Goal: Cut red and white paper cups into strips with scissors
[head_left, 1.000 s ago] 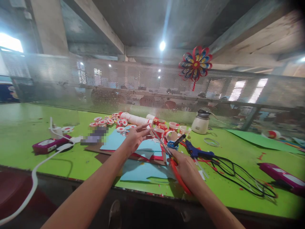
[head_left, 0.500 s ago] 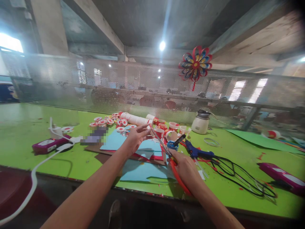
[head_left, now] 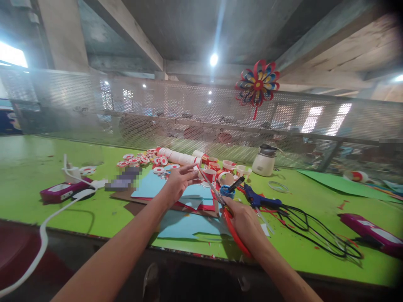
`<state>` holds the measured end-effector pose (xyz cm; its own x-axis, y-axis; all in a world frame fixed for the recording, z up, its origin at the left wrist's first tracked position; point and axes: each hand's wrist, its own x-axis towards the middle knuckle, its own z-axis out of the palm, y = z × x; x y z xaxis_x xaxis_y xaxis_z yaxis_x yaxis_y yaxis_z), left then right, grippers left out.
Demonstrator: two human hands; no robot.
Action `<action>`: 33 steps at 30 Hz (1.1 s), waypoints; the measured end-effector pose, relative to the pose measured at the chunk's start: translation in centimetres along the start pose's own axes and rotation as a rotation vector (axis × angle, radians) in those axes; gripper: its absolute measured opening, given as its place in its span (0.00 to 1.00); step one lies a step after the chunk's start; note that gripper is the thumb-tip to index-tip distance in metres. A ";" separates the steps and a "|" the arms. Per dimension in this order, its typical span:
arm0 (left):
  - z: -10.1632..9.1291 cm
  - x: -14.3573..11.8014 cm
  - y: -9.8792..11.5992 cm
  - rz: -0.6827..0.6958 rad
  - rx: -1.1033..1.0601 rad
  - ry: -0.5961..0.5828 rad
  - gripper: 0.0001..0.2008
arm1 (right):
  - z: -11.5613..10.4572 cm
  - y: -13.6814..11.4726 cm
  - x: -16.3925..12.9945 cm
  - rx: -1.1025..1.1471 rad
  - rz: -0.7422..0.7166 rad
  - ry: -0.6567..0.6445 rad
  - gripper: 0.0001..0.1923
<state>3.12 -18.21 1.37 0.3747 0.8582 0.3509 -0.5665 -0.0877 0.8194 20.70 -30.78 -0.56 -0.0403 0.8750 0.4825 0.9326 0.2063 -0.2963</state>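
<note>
My right hand [head_left: 244, 216] is closed around the red-handled scissors [head_left: 232, 230]. Their blades point up and left, towards my left hand [head_left: 179, 182], which is raised over the blue paper [head_left: 147, 184]. A small white piece of paper [head_left: 195, 168] is pinched between my left fingertips, close to the scissor tips. Whether the blades touch it, I cannot tell. Behind my hands are a stack of white paper cups [head_left: 181, 157] lying on its side and several cut red-and-white cups [head_left: 229, 165]. Red-and-white discs [head_left: 134, 161] lie piled to the left.
Right of my hands, a blue glue gun [head_left: 261, 199] trails a looped black cord. Purple power strips [head_left: 64, 191] lie at both sides. A white jug [head_left: 263, 161] stands at the back before a perforated metal screen [head_left: 176, 100], where a paper flower [head_left: 258, 84] hangs.
The view has shifted very slightly. My hands, the scissors and the white piece keep nearly the same positions.
</note>
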 end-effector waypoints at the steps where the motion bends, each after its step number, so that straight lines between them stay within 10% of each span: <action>1: 0.0 0.0 0.0 -0.004 -0.003 0.004 0.17 | 0.0 0.0 0.0 -0.002 0.002 -0.002 0.14; 33: -0.2 0.1 0.1 0.023 -0.026 -0.003 0.18 | 0.4 0.8 0.2 0.010 -0.042 0.004 0.21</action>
<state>2.91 -18.05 1.38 0.3639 0.8545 0.3707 -0.5933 -0.0941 0.7994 21.25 -30.25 -1.05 -0.0779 0.8637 0.4979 0.9263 0.2474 -0.2842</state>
